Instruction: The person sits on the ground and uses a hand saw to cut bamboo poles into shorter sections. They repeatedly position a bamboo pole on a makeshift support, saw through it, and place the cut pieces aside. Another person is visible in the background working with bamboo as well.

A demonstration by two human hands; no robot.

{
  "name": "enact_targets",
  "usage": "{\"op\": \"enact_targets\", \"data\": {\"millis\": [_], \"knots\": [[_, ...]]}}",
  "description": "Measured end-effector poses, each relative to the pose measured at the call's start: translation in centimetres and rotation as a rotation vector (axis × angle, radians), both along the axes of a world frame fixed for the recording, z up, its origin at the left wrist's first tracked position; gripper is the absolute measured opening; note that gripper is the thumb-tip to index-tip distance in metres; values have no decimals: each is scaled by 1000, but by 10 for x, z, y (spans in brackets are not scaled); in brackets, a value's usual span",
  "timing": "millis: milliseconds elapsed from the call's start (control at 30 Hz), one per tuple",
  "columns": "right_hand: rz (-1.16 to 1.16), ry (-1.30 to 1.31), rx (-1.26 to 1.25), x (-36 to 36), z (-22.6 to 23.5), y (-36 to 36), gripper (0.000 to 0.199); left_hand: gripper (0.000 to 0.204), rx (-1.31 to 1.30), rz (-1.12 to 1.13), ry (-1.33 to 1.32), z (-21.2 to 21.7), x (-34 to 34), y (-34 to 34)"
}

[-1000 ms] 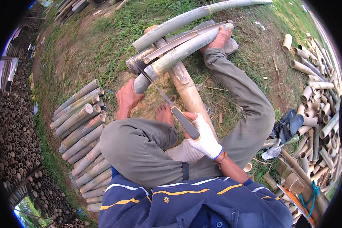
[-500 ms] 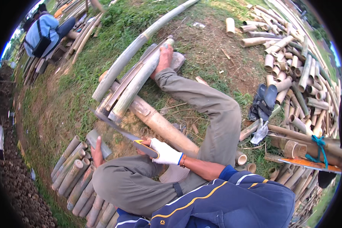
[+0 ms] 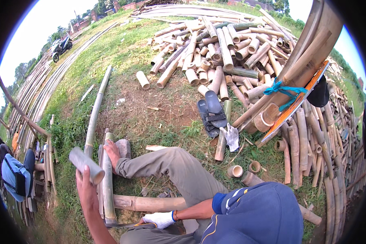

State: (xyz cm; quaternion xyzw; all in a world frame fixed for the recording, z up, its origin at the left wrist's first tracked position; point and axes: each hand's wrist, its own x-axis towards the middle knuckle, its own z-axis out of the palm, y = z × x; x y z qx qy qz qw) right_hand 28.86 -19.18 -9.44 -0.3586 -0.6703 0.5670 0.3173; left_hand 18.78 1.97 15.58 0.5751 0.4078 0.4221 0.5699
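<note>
A short cut bamboo piece (image 3: 78, 158), slightly blurred, is up at the left in the fingers of my bare left hand (image 3: 87, 191). Its open end faces right. Low in the middle, my right hand (image 3: 162, 220), in a white glove, is closed round the handle of a handsaw (image 3: 122, 225). The saw's blade points left, low beside the near end of a bamboo length (image 3: 108, 191). My bare left foot (image 3: 112, 153) presses on that length, which lies across a thick bamboo log (image 3: 150, 203). My bent knee hides part of the saw.
A long bamboo pole (image 3: 96, 114) stretches away ahead. A large heap of cut bamboo (image 3: 232, 53) fills the far right. Black sandals (image 3: 212, 114) and a loose glove (image 3: 231, 137) lie nearer. Bamboo tied with blue cord (image 3: 286, 91) rises at right. Another person (image 3: 18, 175) sits far left.
My left hand has lifted the bamboo piece from beside the stack at lower left. The view has swung right toward the heap. My right hand still grips the saw.
</note>
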Motion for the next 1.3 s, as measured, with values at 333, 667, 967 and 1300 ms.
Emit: {"op": "enact_targets", "data": {"millis": [333,667,967,1300], "knots": [[-5,5,-86,30,27,-8,59,79,690,-414,231,150,144,-17],[-1,-61,5,10,-21,-12,62,87,289,-64,1295,-155,-85,27],[30,-69,2,16,-9,-6,63,108,162,177,1355,-245,-105,13],[46,-225,264,3,-53,-3,69,84,238,442,1197,-227,-134,-49]]}}
